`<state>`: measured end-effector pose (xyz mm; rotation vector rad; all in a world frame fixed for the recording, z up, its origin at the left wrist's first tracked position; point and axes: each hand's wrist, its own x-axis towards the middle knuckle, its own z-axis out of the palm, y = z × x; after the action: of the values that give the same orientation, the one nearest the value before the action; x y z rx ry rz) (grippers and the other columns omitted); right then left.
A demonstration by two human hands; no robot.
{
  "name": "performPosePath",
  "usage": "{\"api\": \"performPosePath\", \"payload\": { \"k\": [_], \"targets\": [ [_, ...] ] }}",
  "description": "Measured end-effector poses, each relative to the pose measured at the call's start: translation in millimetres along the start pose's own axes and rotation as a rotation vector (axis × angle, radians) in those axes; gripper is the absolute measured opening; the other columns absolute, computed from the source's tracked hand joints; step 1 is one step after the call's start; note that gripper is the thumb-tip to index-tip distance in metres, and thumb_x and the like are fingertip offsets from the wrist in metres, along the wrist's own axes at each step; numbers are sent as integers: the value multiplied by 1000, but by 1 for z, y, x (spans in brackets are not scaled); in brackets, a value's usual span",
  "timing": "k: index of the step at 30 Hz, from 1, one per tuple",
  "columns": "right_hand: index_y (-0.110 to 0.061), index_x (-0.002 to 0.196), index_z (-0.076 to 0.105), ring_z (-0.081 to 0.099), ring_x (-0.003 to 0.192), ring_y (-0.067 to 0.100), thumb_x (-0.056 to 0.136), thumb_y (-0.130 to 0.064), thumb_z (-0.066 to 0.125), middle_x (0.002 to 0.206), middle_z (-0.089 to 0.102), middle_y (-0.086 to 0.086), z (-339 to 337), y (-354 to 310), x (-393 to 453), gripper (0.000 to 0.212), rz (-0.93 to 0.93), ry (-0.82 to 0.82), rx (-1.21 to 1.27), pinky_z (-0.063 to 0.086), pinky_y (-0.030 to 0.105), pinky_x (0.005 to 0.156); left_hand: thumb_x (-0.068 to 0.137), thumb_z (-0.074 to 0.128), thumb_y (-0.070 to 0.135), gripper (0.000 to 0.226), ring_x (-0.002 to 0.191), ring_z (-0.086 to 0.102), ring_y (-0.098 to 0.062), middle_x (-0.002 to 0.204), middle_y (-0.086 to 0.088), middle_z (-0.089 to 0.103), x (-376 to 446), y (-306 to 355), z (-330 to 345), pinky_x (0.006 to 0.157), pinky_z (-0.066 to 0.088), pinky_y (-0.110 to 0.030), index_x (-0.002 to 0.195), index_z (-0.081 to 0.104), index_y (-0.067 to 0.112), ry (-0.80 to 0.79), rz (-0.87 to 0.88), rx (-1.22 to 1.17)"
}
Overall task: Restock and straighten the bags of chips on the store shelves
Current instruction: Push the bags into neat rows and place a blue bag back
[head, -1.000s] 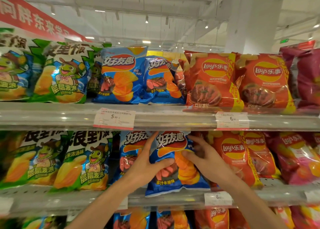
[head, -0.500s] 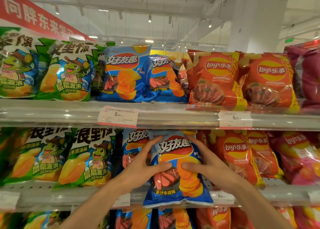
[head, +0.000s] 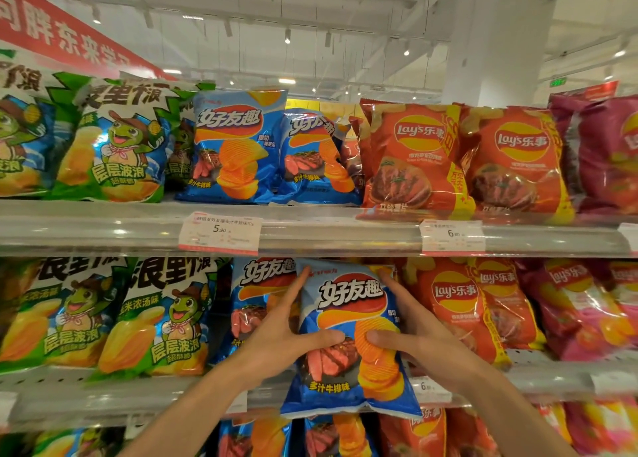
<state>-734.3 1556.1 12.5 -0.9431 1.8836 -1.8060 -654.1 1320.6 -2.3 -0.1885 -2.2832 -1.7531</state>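
Head view, two shelves of chip bags in colour blocks, read left to right.

Green bags (head: 114,145) fill the far left of both shelves, upright, faces out. Next, blue bags: on the upper shelf (head: 345,235) one stands square (head: 234,149), its right neighbour (head: 316,158) leans and looks crumpled; likely wants straightening. Price tag (head: 221,232) hangs on the rail below them.

Lower shelf (head: 569,373): one blue bag (head: 255,301) sits in its slot. Just right of it, the held blue bag (head: 348,335) is out in front of the shelf edge, upright, face toward camera, its bottom hanging below the rail.

Left hand (head: 279,342) grips the bag's left edge, thumb across the front, fingers behind. Right hand (head: 419,339) grips the right edge the same way. The two-sided pinch keeps the soft bag flat and face-out, probably for setting it upright in the blue column.

Orange bags (head: 414,156) follow on both shelves, then pink bags (head: 604,156) at far right, partly blurred.

Judgement: bag is mid-placement, not yet seated. Risk: pushing the neighbour askew.
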Motion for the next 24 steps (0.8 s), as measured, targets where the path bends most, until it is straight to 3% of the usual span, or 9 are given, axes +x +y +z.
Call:
{"api": "performPosePath", "payload": {
  "k": [4, 8, 12, 15, 16, 18, 21, 24],
  "targets": [
    [-46, 150, 27, 58, 127, 19, 79, -7, 82, 142, 57, -9, -1, 4, 0, 98, 15, 11, 36, 48, 49, 104, 73, 83, 44, 100, 120, 38, 29, 134, 48, 34, -2, 4, 4, 99, 42, -8, 144, 16, 64, -21, 9, 8],
    [-47, 150, 28, 57, 128, 17, 78, -9, 83, 143, 55, -10, -1, 5, 1, 98, 23, 15, 32, 49, 48, 105, 61, 91, 50, 115, 139, 33, 6, 147, 36, 33, 1, 0, 1, 117, 35, -33, 147, 16, 61, -24, 2, 19],
    [-47, 149, 29, 59, 126, 15, 78, -6, 81, 140, 58, -12, 0, 6, 1, 97, 21, 32, 13, 50, 46, 104, 60, 92, 48, 121, 140, 34, 4, 148, 33, 34, 1, 0, -1, 116, 37, -34, 150, 12, 58, -22, 3, 12],
    [-48, 146, 34, 61, 123, 12, 76, -6, 82, 134, 62, -15, -7, 1, 2, 95, 11, 77, -30, 50, 44, 103, 71, 82, 54, 102, 124, 52, 7, 143, 24, 47, -4, 5, -2, 105, 48, -27, 148, 16, 59, 13, 9, 64],
    [-48, 145, 35, 61, 121, 10, 75, -8, 83, 132, 63, -17, -11, -2, 4, 93, 1, 114, -62, 50, 43, 103, 77, 76, 54, 90, 111, 60, 5, 135, 19, 55, -8, 8, -4, 96, 52, -23, 146, 18, 58, 72, 13, 121],
    [-43, 143, 40, 63, 117, 9, 76, -7, 82, 128, 66, -16, -19, -6, 10, 86, -25, 209, -113, 50, 42, 103, 89, 64, 52, 64, 98, 64, -5, 125, 11, 60, -11, 7, -14, 88, 55, -27, 143, 30, 52, 287, 128, 370],
    [-43, 136, 47, 64, 115, 12, 77, -9, 82, 125, 67, -14, -23, -9, 27, 77, -59, 297, -230, 51, 42, 101, 94, 46, 51, 49, 120, 51, -21, 136, 0, 54, -3, -14, -38, 98, 48, -45, 138, 51, 29, 527, 350, 905],
    [-40, 137, 44, 64, 105, 7, 79, -8, 77, 129, 61, -13, -14, -8, 44, 74, -66, 320, -317, 55, 22, 83, 99, 29, 56, 56, 145, 31, -33, 157, -9, 36, 8, -36, -43, 115, 31, -54, 151, 36, 34, 450, 249, 1187]
  ]
}}
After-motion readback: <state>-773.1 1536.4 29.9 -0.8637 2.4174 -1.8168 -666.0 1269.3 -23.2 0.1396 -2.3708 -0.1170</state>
